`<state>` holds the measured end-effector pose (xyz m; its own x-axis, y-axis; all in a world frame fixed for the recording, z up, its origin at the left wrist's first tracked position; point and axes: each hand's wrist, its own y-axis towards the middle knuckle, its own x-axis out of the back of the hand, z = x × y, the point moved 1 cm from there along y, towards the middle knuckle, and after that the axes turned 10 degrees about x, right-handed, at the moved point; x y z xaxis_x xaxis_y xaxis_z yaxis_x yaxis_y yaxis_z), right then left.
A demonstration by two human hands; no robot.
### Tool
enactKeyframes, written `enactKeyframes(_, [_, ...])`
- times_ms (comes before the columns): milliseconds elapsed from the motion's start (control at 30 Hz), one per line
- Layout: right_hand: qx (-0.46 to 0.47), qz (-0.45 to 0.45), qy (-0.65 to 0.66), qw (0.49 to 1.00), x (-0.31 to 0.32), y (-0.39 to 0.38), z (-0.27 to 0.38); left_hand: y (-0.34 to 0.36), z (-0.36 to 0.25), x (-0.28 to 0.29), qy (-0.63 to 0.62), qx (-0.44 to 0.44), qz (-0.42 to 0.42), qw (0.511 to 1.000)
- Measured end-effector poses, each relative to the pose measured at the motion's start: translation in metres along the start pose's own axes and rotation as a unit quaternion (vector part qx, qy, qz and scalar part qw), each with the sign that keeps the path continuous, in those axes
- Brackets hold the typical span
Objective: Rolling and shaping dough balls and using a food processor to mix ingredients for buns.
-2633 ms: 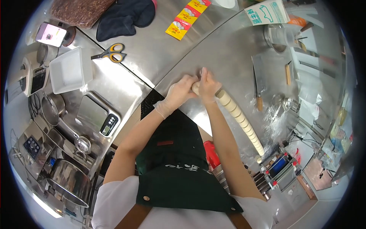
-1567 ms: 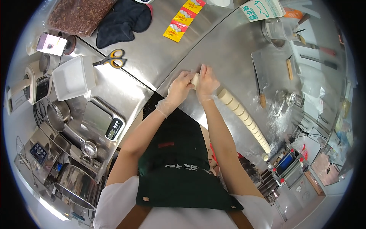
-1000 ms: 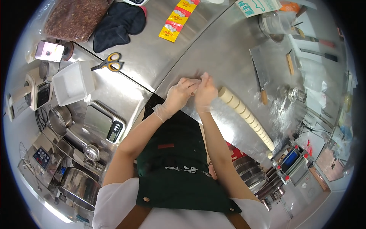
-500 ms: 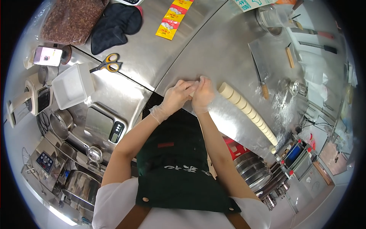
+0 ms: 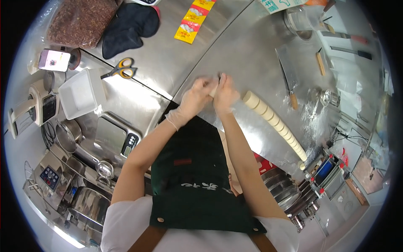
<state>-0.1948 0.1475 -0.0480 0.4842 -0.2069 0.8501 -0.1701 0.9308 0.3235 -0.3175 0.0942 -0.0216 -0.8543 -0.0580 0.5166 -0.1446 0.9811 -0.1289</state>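
— Dough piece (image 5: 214, 90)?
— Pinched between fingers of left hand (image 5: 196, 97) and right hand (image 5: 225, 95), both curled narrow around it, just above worktop (image 5: 252, 54)
— Sliced dough log (image 5: 273, 122)?
— Just right of right hand

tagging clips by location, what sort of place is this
Probably a commercial kitchen or bakery: a stainless steel worktable, a sliced dough log, a cleaver and a digital scale.

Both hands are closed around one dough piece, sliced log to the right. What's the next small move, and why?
Probably keep rolling the piece between the left hand and right hand before reaching for the sliced log: the piece is still mostly hidden between the hands, so not released.
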Motion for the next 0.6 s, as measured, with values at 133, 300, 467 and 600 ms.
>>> enactKeyframes(133, [-0.052,0.068,0.002,0.996,0.007,0.008,0.01,0.007,0.016,0.001,0.024,-0.022,0.039,0.999])
enactKeyframes(300, [-0.106,0.072,0.008,0.992,0.01,-0.009,0.008,-0.009,0.007,0.006,0.036,-0.074,0.049,0.995])
enactKeyframes(467, [-0.008,0.014,-0.005,1.0,0.004,-0.013,0.003,-0.006,0.01,0.006,-0.045,0.03,0.035,0.998])
enactKeyframes(600, [-0.129,0.034,0.061,0.989,0.013,-0.023,0.009,-0.009,0.004,0.011,0.015,-0.037,0.101,0.994])
